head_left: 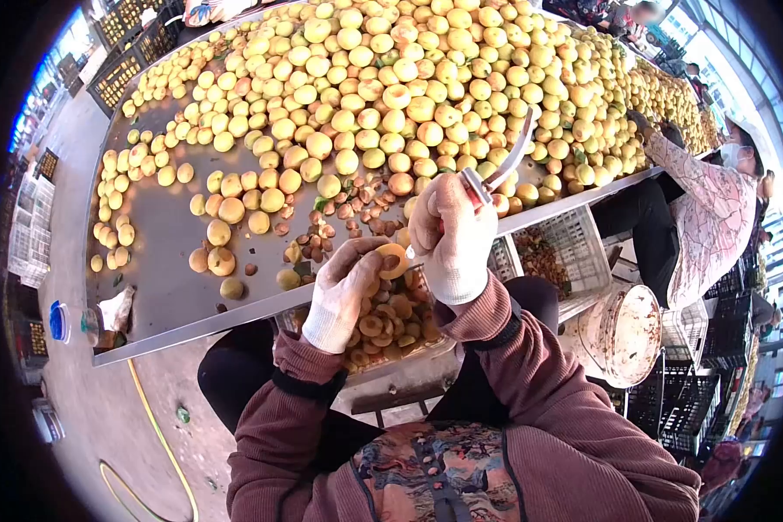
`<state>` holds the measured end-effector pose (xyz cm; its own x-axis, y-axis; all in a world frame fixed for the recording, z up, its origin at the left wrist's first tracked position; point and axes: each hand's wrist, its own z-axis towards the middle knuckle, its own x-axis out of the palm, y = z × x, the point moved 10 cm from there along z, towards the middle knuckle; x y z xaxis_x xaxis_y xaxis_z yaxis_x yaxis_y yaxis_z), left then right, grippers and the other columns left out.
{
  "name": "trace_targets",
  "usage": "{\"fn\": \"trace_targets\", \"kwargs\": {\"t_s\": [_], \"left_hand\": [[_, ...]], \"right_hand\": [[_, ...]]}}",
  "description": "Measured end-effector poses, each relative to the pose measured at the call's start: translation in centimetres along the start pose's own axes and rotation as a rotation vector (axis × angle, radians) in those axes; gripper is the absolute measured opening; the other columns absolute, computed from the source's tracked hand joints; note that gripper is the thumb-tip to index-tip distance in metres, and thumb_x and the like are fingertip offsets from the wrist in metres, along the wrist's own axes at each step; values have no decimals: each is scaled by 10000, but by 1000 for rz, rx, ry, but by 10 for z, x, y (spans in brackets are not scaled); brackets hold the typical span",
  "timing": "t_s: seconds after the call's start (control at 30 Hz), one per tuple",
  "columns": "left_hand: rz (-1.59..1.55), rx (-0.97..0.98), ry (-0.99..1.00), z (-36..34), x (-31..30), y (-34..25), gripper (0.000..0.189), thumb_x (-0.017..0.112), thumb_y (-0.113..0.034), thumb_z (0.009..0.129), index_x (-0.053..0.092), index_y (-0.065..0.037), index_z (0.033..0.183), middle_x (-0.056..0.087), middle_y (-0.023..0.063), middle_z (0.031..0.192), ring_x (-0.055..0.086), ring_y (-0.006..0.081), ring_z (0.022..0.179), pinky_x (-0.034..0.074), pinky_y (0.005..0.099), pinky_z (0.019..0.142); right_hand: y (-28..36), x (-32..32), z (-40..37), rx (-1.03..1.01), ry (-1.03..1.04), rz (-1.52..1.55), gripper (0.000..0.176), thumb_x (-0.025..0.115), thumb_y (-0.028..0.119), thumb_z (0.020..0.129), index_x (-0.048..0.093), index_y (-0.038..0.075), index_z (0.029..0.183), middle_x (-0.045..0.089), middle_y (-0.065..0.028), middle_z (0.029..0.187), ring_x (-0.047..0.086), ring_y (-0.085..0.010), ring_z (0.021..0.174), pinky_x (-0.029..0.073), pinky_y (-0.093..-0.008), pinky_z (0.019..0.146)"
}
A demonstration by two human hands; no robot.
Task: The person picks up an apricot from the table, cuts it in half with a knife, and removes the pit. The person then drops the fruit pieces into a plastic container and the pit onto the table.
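Yellow-orange and round, the small cut apricot half [394, 259] is sitting in the fingertips of the left hand [346, 294], just over the near edge of the long grey metal table [161, 287]. That hand, in a white glove, is pinching it. The fruit is probably light, soft and a bit wet, so it could squash or slip; holding it gently by its round skin side looks best. The right hand [452, 237], gloved too, is squeezing the handle of a curved metal knife [511, 158], blade pointing up. A pile of cut apricot halves [390, 324] is lying right under the hands. Brown pits [322, 239] are lying on the table, and whole yellow apricots [391, 78] are heaping up beyond. Another person in a pale flowered top [713, 217] is sitting at the right.
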<state>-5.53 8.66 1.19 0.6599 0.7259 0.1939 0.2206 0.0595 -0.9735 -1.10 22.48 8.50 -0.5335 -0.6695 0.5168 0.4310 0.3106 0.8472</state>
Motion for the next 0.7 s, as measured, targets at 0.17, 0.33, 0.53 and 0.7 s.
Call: {"fn": "trace_targets", "kwargs": {"t_s": [0.17,0.33,0.53,0.7], "left_hand": [[98,81,4,2,1,-2,301,511,-199,988,590,15,1185,647,43,1013,555,60,860,447,198,738],[77,55,-10,0,0,2,312,492,-210,999,590,21,1184,648,61,1018,560,68,871,452,200,765],[19,71,-77,1,-2,9,337,519,-213,1000,582,22,1235,570,-33,892,452,43,724,394,191,650],[145,98,-84,7,-10,15,354,596,-125,893,559,30,1209,641,135,1077,627,243,969,500,305,832]], "right_hand": [[-10,1,-2,8,21,-5,330,525,168,961,450,98,647,421,17,483,321,-59,361,252,-228,358],[-31,-6,10,147,-7,238,416,493,325,1002,375,144,646,291,62,500,234,-58,382,199,-226,364],[-74,-17,16,319,-88,465,356,478,312,995,341,192,690,258,83,548,213,-62,419,156,-244,384],[-86,-19,32,304,-113,476,331,493,293,984,348,205,699,254,83,546,207,-65,422,157,-249,396]]}}
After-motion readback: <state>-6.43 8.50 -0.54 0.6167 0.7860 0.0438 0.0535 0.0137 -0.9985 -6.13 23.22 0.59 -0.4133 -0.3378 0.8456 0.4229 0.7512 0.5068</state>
